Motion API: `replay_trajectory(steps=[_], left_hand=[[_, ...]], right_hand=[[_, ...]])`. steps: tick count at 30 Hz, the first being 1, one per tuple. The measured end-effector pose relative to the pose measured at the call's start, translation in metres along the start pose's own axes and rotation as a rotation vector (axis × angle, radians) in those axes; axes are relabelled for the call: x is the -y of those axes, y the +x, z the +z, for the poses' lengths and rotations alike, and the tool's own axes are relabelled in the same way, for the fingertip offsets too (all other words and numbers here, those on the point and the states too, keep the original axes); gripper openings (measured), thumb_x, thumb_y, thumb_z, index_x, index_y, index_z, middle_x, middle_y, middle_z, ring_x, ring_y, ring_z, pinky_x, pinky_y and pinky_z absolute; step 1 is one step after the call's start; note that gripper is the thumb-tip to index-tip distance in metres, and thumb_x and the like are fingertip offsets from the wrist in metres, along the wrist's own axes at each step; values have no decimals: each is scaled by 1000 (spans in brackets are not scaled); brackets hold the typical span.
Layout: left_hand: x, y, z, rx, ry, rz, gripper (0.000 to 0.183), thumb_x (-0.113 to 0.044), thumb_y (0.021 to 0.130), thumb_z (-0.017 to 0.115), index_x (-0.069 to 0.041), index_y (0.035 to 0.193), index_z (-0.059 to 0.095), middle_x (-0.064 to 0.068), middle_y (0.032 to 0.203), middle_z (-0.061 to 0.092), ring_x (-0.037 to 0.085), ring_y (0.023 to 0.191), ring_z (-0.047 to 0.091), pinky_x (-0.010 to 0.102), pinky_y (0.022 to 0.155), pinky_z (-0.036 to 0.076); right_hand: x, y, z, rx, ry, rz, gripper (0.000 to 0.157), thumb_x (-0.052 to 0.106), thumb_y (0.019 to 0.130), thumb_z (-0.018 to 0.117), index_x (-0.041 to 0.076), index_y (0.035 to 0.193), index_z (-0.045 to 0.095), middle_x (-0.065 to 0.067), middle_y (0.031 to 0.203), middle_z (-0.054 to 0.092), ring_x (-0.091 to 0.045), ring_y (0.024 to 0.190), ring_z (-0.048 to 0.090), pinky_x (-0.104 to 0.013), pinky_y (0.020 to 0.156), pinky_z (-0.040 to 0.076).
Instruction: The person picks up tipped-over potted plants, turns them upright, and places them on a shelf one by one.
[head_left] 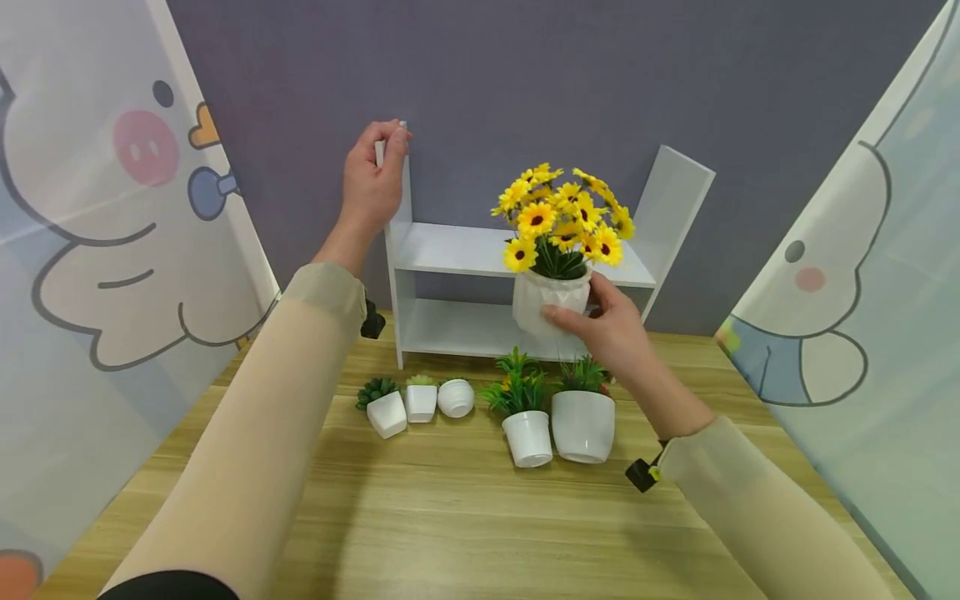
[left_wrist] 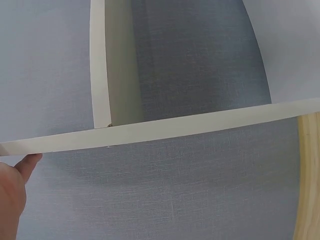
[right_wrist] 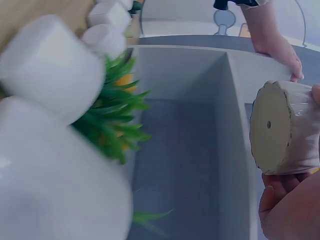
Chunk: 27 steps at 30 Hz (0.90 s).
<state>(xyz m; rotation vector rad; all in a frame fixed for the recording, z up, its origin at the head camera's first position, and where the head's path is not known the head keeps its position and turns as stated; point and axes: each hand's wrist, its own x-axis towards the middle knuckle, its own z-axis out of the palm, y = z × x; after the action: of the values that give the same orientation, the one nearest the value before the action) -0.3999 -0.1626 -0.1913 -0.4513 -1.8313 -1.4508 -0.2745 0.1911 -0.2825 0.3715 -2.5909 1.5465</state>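
Currently, the left hand [head_left: 373, 177] is gripping the white shelf [head_left: 450, 247] at eleven o'clock, fingers curled around its upright. At three o'clock, the right hand [head_left: 618, 333] is holding a white flowerpot [head_left: 542, 293], containing yellow flowers [head_left: 564, 218], between thumb and fingers. Two planted pots [head_left: 583, 429] are resting at five o'clock.

Left hand [left_wrist: 9, 195] sat at lower left, one digit touching long white panel [left_wrist: 175, 129]. White shelf board [left_wrist: 101, 65] met it from above. Grey backdrop [left_wrist: 160, 190] behind, wood surface [left_wrist: 311, 175] at right edge.
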Motion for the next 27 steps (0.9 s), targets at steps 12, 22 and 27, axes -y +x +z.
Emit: replay_trajectory(steps=[12,22,27], left_hand=[[-1,0,-1,-12,-6,11,22,-29,114,59,-10,107,69,16,132,71,5,152,52,23,124,40],[-3,-2,0,12,89,-37,38,-37,116,53,-3,126,65,7,144,69,5,152,51,24,124,43],[-4,-3,0,20,103,-58,39,-40,116,52,-5,128,64,5,147,67,7,151,52,25,123,44]], right_hand=[[43,48,28,-22,62,-32,68,48,93,88,25,149,60,-2,137,65,-24,126,60,-41,94,56],[59,80,44,34,33,-60,77,49,91,89,26,156,55,2,144,66,-21,129,63,-49,104,57],[62,91,51,55,24,-56,81,50,90,90,22,157,54,0,145,66,-23,128,64,-49,106,57]])
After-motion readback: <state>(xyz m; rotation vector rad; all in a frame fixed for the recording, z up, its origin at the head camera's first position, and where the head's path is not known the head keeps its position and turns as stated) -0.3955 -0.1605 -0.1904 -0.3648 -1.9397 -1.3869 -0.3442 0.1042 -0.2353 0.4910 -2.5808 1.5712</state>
